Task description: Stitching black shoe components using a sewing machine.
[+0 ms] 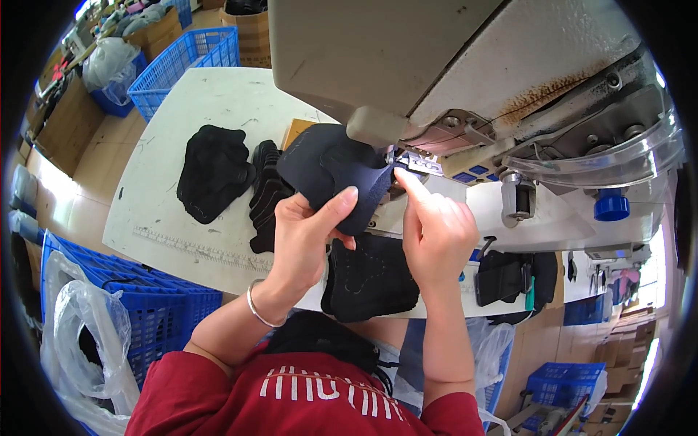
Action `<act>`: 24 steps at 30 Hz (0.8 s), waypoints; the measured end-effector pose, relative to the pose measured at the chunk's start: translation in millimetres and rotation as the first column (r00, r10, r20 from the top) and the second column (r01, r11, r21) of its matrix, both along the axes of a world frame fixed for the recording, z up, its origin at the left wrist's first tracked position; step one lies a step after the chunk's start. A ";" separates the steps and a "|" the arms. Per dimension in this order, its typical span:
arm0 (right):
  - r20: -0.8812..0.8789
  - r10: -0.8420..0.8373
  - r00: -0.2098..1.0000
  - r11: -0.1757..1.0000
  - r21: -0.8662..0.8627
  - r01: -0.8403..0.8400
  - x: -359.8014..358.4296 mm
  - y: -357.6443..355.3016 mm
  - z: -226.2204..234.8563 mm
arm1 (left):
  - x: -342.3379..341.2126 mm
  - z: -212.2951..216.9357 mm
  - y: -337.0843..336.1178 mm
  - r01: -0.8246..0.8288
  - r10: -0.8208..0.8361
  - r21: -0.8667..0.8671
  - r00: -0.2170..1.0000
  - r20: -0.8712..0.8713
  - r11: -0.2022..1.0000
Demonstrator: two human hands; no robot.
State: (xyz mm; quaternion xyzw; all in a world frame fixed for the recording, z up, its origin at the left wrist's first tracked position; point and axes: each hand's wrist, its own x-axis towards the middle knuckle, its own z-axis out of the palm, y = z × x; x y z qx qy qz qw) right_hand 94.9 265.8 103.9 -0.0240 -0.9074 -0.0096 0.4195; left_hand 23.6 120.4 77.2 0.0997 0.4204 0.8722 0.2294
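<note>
A dark navy, padded fabric piece (320, 163) is raised at the needle area of a sewing machine (378, 127), its right edge by the needle. My left hand (305, 232) is closed on its lower part, thumb on top and fingers underneath. My right hand (440, 229) has its index finger stretched to the fabric's edge beside the needle. Its other fingers are curled in, and the thumb is mostly hidden. Below the hands, a stack of black fabric pieces (371, 280) lies at the table's front edge. Left of the machine are a black piece (214, 171) and a striped black piece (265, 196).
The white table (156, 196) has a ruler scale printed along its front. Blue crates stand at the far left (185, 54), near left (156, 301) and lower right (563, 385). A clear plastic guard (603, 167) juts from the machine. More black pieces (502, 280) lie at right.
</note>
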 end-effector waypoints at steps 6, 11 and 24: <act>-0.036 0.033 0.999 0.997 -0.075 -0.036 -2.3 4.8 -4.1 | 9.2 -6.9 0.8 0.036 -0.040 0.074 0.998 0.051 0.997; 0.007 -0.007 1.000 0.998 -0.060 0.008 2.5 2.3 -5.0 | 22.9 -6.4 12.5 -0.031 0.026 0.069 0.997 0.072 0.997; -0.021 0.014 1.000 0.997 -0.070 -0.015 5.2 5.7 -9.4 | 38.1 1.9 30.6 -0.135 0.132 0.037 0.988 0.077 0.990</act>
